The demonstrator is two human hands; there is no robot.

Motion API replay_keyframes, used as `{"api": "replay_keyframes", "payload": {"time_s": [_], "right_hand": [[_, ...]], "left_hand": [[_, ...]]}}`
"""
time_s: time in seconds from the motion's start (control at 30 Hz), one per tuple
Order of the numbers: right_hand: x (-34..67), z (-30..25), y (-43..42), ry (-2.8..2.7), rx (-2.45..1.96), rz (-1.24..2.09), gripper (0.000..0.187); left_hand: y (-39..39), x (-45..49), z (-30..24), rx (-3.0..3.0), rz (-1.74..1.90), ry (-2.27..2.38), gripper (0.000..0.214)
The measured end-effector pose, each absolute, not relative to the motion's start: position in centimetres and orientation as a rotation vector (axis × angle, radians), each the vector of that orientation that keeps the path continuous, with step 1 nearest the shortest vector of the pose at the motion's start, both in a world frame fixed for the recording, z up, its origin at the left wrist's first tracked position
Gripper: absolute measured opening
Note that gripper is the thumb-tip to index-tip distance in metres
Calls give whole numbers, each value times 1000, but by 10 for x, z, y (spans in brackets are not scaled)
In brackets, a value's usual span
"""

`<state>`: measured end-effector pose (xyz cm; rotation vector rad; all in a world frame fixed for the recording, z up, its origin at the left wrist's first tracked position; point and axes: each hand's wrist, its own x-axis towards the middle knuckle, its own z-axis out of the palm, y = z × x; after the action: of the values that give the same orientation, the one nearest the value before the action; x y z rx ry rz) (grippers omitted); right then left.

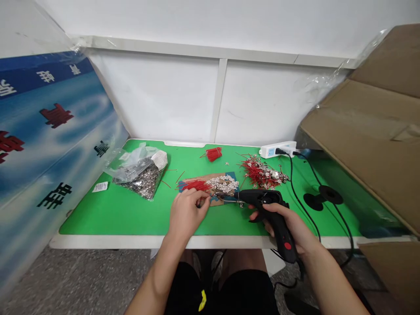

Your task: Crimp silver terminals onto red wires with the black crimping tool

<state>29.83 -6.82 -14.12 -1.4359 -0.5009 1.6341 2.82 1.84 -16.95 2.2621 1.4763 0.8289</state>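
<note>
My right hand (288,223) is wrapped round the grip of a black soldering gun (262,197), whose tip points left over a small board (216,203) on the bench. My left hand (190,206) is closed in a pinch near that tip, and what the fingers hold is too small to make out. Red wires (195,185) lie in a row on the board just beyond the left hand. Beside them, small silvery metal tabs (225,183) lie in several rows. A heap of red wires with metal tabs (262,171) lies beyond the gun.
A clear plastic bag of metal pieces (142,175) lies on the left of the green mat (131,218). At the back are a bundle of red wires (214,154) and a white power strip (278,149). Black cables (297,192) and a black spool (323,199) occupy the right; cardboard (370,118) rises there.
</note>
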Motion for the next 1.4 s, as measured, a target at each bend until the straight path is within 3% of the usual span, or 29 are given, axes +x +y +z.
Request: {"api": "replay_keyframes", "payload": {"time_s": [0.6, 1.4], "right_hand": [[299, -143, -67, -495, -1415, 1641, 43], [315, -165, -81, -440, -928, 1520, 41]], "left_hand": [[19, 29, -172, 2271, 843, 1472, 9], [20, 26, -175, 2295, 836, 1455, 14]]}}
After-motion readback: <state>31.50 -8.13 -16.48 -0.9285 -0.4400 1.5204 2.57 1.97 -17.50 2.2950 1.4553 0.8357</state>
